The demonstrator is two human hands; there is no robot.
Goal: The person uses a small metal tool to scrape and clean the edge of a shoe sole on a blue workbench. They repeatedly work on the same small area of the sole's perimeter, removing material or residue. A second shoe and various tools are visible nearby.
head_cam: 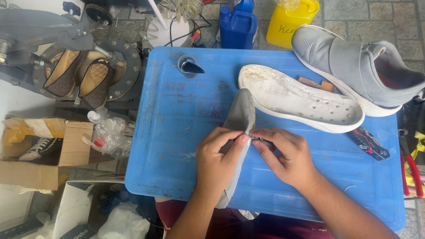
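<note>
A grey mesh shoe upper (240,116), without its sole, lies lengthwise on the blue plastic board (177,132). My left hand (218,160) pinches its edge near the middle. My right hand (285,156) meets it there, holding a small dark tool (261,140) against the fabric edge. A detached white sole (301,99) lies just beyond the hands, inner side up. An intact grey shoe (358,68) with a wide strap stands at the far right.
A small dark cone in a clear cup (189,66) sits at the board's far edge. Pliers (369,144) and red-handled tools (414,170) lie right. Blue (239,24) and yellow jugs (292,20) stand behind. A shoe press with brown shoes (79,75) and cardboard boxes (40,150) are left.
</note>
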